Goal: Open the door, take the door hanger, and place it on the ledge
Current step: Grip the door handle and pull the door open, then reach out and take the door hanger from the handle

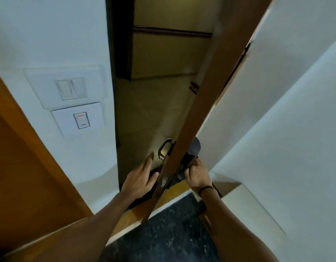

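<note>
The brown door [201,103] stands partly open and I see it edge-on. My right hand [197,174] is closed around the black inner handle [190,154] on the room side. My left hand [140,178] reaches around the outer face with its fingers spread, just below the metal outer handle [164,148]. Its thumb rests against a dark flat piece [142,199] that hangs along the outer face; it may be the door hanger, but most of it is hidden by my hand and the door edge.
A white wall with two switch plates [70,89] [81,121] stands left of the opening. A dim corridor floor [144,114] shows through the gap. A white ledge [244,201] runs along the right wall. Dark speckled floor [172,235] lies below.
</note>
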